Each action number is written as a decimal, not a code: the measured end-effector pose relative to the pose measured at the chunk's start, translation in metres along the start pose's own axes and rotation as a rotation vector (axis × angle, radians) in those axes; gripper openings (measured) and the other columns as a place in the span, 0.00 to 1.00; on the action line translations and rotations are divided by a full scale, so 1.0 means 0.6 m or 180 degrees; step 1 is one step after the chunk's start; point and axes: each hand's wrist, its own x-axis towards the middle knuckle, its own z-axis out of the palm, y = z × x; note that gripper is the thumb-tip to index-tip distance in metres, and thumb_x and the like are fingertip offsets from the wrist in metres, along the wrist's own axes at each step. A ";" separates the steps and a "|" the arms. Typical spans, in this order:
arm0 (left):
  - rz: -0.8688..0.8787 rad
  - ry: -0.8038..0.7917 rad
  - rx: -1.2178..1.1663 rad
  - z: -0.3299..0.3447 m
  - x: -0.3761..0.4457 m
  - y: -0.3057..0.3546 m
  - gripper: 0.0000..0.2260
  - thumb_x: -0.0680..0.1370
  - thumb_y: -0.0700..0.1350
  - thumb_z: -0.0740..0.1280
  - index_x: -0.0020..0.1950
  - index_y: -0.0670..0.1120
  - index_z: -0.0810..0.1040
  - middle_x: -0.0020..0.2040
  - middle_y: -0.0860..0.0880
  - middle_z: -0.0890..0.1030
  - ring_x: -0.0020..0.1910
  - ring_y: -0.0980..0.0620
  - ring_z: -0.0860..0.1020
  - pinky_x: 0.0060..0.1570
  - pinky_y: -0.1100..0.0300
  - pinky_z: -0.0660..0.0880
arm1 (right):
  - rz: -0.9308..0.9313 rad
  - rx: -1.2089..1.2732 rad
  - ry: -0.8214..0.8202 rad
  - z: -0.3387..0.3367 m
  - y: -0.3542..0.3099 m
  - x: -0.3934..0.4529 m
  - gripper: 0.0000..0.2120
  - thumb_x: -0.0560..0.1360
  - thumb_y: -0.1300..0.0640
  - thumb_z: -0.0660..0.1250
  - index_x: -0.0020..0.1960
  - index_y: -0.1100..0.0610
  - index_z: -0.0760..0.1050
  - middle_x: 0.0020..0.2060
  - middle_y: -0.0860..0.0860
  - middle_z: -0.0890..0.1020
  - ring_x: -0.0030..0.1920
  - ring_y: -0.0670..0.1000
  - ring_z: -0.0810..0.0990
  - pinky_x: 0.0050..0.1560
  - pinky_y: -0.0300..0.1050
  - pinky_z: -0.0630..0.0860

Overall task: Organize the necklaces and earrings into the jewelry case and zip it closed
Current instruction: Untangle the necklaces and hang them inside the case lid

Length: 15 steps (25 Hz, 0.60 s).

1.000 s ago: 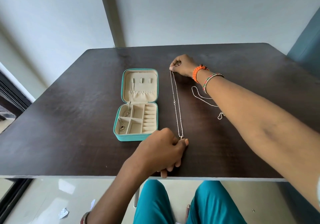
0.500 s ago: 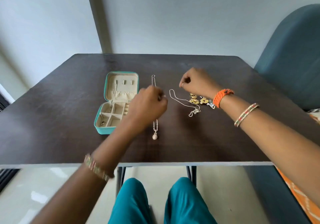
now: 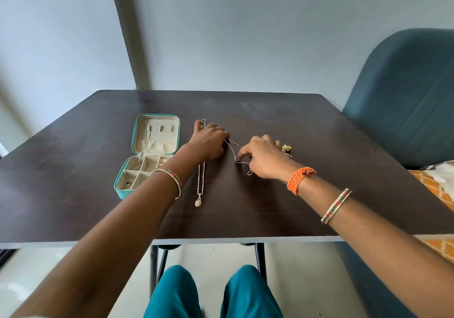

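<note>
Necklace chain (image 3: pixel 233 151) seemingly pinched by left hand (image 3: pixel 208 141) and right hand (image 3: pixel 261 157).

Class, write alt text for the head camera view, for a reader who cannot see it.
Both hands, left and right, pinch a thin chain stretched between them on a dark table. A pendant necklace lies straight beside an open teal case; gold earrings sit behind the right hand.
</note>
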 end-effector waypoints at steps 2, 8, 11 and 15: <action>-0.0024 -0.0015 0.0145 0.001 0.005 -0.001 0.16 0.74 0.40 0.59 0.60 0.46 0.76 0.63 0.49 0.75 0.68 0.48 0.67 0.65 0.44 0.55 | -0.0069 0.0090 0.0002 0.003 -0.012 -0.008 0.23 0.73 0.67 0.58 0.58 0.45 0.78 0.58 0.53 0.73 0.63 0.57 0.64 0.60 0.54 0.60; -0.0178 -0.0305 -0.0065 0.006 0.009 -0.015 0.22 0.74 0.38 0.58 0.68 0.48 0.72 0.68 0.47 0.72 0.70 0.47 0.64 0.65 0.43 0.55 | -0.0110 0.0167 0.0095 0.019 -0.041 -0.045 0.23 0.73 0.66 0.58 0.59 0.44 0.78 0.57 0.53 0.71 0.65 0.57 0.62 0.61 0.54 0.59; -0.0522 -0.0474 -0.0564 0.005 0.008 -0.012 0.26 0.76 0.38 0.57 0.74 0.45 0.60 0.72 0.39 0.64 0.73 0.42 0.60 0.68 0.40 0.54 | -0.0137 0.0054 0.0243 0.024 -0.051 -0.067 0.23 0.72 0.66 0.59 0.61 0.45 0.77 0.56 0.53 0.71 0.63 0.57 0.63 0.61 0.55 0.58; -0.0564 -0.0314 -0.0846 0.005 0.023 -0.024 0.29 0.76 0.39 0.57 0.76 0.45 0.51 0.74 0.42 0.63 0.75 0.45 0.57 0.68 0.41 0.54 | -0.0194 -0.0197 0.0443 0.034 -0.066 -0.093 0.22 0.72 0.64 0.61 0.63 0.49 0.76 0.57 0.53 0.71 0.62 0.56 0.63 0.60 0.55 0.60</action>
